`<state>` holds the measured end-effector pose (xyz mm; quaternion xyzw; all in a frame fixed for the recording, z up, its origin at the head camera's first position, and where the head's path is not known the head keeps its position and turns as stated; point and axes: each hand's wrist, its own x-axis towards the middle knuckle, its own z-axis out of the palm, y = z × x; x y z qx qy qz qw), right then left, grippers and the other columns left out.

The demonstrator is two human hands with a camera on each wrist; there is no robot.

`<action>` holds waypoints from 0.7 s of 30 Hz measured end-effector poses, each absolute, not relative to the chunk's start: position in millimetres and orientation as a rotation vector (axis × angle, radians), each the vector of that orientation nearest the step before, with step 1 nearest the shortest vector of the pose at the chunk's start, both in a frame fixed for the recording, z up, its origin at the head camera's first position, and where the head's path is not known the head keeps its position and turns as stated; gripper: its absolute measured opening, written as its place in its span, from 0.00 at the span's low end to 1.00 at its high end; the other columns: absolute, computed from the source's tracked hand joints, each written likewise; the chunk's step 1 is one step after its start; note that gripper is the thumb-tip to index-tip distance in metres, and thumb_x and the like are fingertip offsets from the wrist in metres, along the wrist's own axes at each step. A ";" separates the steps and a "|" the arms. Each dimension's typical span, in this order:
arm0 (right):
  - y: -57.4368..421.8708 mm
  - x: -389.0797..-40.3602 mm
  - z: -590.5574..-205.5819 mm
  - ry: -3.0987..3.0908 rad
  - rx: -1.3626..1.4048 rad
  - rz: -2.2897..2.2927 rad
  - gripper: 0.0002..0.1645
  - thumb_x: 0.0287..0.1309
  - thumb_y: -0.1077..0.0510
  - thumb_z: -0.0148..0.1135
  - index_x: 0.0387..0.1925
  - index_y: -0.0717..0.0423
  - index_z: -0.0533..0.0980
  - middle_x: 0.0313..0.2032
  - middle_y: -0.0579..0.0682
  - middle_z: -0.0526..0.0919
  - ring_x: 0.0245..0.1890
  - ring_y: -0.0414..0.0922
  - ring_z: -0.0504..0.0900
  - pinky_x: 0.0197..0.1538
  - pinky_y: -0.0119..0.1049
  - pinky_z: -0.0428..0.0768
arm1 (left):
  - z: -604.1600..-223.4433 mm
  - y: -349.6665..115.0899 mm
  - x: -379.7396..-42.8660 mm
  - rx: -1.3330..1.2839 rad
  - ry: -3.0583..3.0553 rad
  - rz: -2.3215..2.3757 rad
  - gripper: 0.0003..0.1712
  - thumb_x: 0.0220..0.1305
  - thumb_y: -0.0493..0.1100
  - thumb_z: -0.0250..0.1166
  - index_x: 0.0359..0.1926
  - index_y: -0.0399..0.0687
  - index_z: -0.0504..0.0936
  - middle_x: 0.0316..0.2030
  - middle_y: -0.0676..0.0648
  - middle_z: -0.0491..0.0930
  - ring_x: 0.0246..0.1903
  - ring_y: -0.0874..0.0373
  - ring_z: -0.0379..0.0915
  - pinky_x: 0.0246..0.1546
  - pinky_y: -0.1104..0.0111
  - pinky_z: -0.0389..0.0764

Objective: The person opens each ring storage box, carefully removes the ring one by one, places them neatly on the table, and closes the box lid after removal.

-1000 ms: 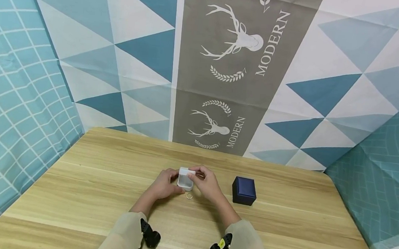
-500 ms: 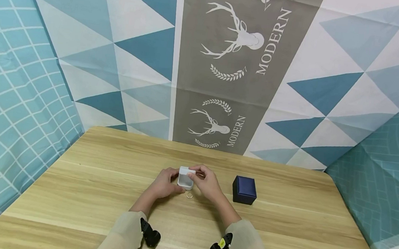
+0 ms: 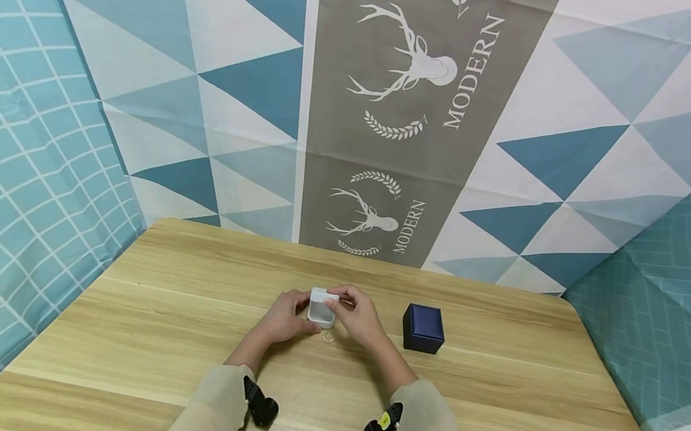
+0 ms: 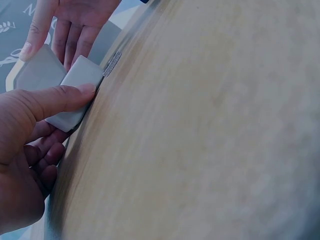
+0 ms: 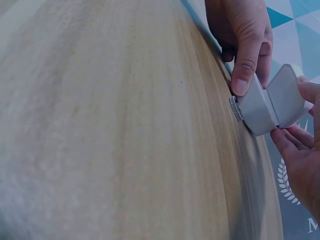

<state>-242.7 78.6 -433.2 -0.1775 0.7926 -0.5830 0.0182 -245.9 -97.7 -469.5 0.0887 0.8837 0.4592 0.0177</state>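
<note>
At the left of the scene, you have a light blue cloth with white grid lines (image 3: pixel 12 107) hanging beside the wooden table (image 3: pixel 183 339). Your left hand (image 3: pixel 281 317) comes from a beige sleeve (image 3: pixel 212 400), which carries a black wrist camera (image 3: pixel 261 410). Its thumb presses on the near wall of the white ring box (image 3: pixel 321 314) and its other fingers are curled at the left side, so this hand holds the base in a narrow grip.

The ring box is on the table, near the middle from left to right, between your two hands. Its lid is raised at the far side and its inside faces you. Just beside its near wall, on the table, is a silver-coloured ring (image 4: pixel 112 65) with a textured band.

Your right hand (image 3: pixel 362 318) pinches the right edge of the raised lid between thumb and fingers. Its arm carries the other camera (image 3: pixel 381 430), with a yellow mark. Farther right, apart from this hand, a dark blue box (image 3: pixel 423 329) stands on the table. At the far right hangs a teal cloth (image 3: pixel 681 296).
</note>
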 end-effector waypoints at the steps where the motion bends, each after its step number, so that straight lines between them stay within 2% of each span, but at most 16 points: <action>1: 78.6 -242.8 -433.3 2.463 -0.554 -1.809 0.13 0.58 0.63 0.60 0.44 0.67 0.76 0.50 0.62 0.78 0.52 0.55 0.78 0.56 0.41 0.77 | -469.3 -97.6 -245.7 0.274 2.747 1.424 0.39 0.43 0.40 0.76 0.59 0.37 0.73 0.50 0.40 0.77 0.56 0.45 0.69 0.61 0.52 0.66; 21: 78.7 -241.7 -433.4 2.432 -0.568 -1.845 0.13 0.58 0.64 0.60 0.44 0.68 0.76 0.50 0.63 0.78 0.53 0.56 0.77 0.57 0.43 0.76 | -467.5 -97.2 -245.5 0.278 2.750 1.428 0.40 0.42 0.40 0.76 0.59 0.36 0.73 0.50 0.40 0.77 0.56 0.45 0.69 0.62 0.51 0.66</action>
